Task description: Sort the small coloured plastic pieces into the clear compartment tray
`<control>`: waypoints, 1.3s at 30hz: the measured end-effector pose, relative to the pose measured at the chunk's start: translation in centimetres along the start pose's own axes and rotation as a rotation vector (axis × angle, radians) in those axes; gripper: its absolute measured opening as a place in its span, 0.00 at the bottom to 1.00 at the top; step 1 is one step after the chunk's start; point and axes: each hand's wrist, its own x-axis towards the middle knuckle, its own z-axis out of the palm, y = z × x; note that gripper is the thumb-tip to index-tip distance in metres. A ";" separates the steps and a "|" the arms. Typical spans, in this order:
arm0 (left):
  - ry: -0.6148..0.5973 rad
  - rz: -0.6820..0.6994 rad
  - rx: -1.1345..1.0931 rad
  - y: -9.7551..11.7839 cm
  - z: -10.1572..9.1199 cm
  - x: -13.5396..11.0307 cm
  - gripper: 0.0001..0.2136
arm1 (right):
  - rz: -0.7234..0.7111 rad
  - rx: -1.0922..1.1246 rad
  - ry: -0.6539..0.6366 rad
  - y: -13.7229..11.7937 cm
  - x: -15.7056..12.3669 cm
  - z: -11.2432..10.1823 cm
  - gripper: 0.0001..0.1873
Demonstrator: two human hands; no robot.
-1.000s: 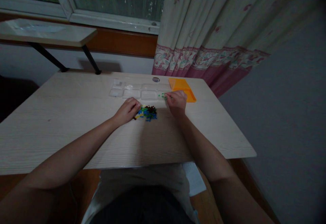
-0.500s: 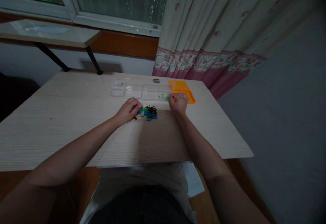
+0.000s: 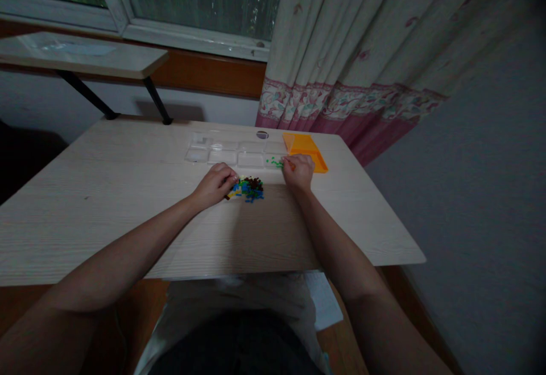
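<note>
A small heap of mixed coloured beads (image 3: 249, 188) (blue, yellow, dark, green) lies on the pale wooden table (image 3: 128, 204). My left hand (image 3: 214, 182) rests curled at the heap's left edge, fingertips touching it. My right hand (image 3: 298, 171) is pinched shut beside a few green beads (image 3: 273, 162) lying in the right end of a clear compartment tray (image 3: 232, 150); what its fingertips hold is too small to make out.
An orange lid or box (image 3: 305, 149) lies just behind my right hand. A small round hole (image 3: 261, 134) sits in the table behind the tray. A second table (image 3: 81, 56), a window and a flowered curtain (image 3: 350, 50) stand beyond.
My right hand has shifted slightly at the green beads and stays pinched. My left hand has stayed at the heap. The camera has moved a little.
</note>
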 end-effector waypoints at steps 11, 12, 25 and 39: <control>-0.159 0.131 0.096 0.9 -0.4 -0.2 0.09 | -0.023 -0.001 0.009 0.2 0.0 0.4 0.16; -0.174 0.139 0.111 1.1 -0.5 -0.2 0.09 | -0.023 0.002 0.007 0.2 0.0 0.5 0.16; -0.222 0.104 0.231 1.4 -0.2 -0.4 0.12 | -0.028 0.041 -0.010 -0.3 -0.3 0.2 0.16; -0.242 0.131 0.199 1.4 -0.3 -0.6 0.09 | -0.054 0.073 -0.027 -1.0 -0.6 0.0 0.14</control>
